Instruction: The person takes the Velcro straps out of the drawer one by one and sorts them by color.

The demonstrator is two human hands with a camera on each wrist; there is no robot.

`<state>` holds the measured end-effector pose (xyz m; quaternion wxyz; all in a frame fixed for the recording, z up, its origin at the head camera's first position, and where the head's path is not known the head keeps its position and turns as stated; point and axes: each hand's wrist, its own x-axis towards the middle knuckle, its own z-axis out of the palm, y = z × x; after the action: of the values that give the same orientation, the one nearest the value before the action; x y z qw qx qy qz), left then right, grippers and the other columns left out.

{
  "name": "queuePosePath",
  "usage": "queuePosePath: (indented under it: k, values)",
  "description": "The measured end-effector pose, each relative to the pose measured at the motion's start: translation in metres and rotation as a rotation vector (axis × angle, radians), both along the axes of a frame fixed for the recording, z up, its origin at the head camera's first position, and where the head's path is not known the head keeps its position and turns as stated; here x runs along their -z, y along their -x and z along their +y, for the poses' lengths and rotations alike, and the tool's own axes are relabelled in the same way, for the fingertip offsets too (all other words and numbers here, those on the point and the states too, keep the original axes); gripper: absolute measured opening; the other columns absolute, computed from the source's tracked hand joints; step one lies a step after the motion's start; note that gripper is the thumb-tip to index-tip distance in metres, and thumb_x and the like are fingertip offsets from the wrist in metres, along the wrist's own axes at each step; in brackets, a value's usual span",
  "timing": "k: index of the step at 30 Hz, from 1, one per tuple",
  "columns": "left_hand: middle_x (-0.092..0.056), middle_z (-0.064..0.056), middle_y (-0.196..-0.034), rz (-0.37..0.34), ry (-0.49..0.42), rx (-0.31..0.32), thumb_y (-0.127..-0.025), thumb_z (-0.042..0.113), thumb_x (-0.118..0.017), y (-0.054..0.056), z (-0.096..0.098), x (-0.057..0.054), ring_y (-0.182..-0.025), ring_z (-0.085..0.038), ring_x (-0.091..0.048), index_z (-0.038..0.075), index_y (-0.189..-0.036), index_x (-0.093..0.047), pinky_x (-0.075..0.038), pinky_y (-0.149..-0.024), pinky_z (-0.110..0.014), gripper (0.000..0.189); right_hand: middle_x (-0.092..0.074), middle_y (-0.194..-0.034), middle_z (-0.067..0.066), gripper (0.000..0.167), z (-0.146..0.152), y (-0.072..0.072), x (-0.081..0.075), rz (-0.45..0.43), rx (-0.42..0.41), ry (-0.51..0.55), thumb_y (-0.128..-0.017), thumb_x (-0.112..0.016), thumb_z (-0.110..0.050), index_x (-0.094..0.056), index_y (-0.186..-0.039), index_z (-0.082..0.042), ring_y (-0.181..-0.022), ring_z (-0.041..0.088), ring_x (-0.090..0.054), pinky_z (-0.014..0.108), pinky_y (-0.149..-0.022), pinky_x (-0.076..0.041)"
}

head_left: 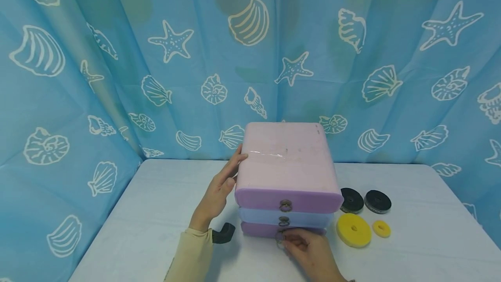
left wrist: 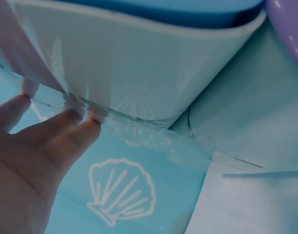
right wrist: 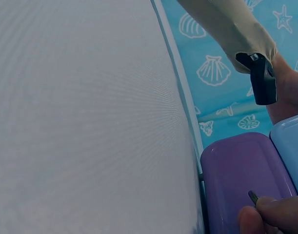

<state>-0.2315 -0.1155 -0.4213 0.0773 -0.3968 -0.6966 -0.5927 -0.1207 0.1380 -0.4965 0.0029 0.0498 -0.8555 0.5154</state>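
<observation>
Right up front, pinching the small ring pull [head_left: 279, 237] of the bottom drawer [head_left: 258, 229] with the right hand [head_left: 312, 252]: fingertips only, presumably for so thin a loop. Off to the right on the table [head_left: 422, 229], lying flat and so unlikely to roll, two yellow discs [head_left: 346, 237]; just beyond, two black discs [head_left: 378, 202]. Farther in, laying the left hand [head_left: 216, 196], fingers extended, against the left side of the three-drawer box [head_left: 287, 169], probably to brace it. Behind, a shell-print curtain [head_left: 274, 99].
</observation>
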Motion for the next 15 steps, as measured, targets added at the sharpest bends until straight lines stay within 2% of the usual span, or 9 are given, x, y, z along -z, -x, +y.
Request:
queuePosePath:
  k: [4,15]
  values:
    - [-0.010,-0.005,-0.169,-0.011,-0.011,0.020,-0.103,0.060,-0.040,-0.0001,0.0007,-0.0006,-0.151,-0.034,-0.020,0.009,-0.156,-0.034,-0.030,-0.111,-0.063,0.074,-0.074,-0.088,-0.004,0.017,0.0001,-0.0002,-0.0012,-0.004,-0.002,0.006,-0.088,-0.079,-0.020,-0.073,-0.101,-0.010,-0.069,0.003,-0.066,0.022,-0.063,-0.056]
    - [-0.012,-0.001,-0.169,-0.024,-0.002,-0.008,-0.103,0.055,-0.045,-0.0013,0.0014,-0.0020,-0.151,-0.033,-0.020,0.012,-0.156,-0.036,-0.027,-0.113,-0.063,0.069,-0.073,-0.083,-0.006,0.019,0.0000,-0.0047,-0.0063,-0.053,-0.028,-0.001,-0.088,-0.078,-0.019,-0.073,-0.103,-0.008,-0.069,0.005,-0.067,0.022,-0.063,-0.056]
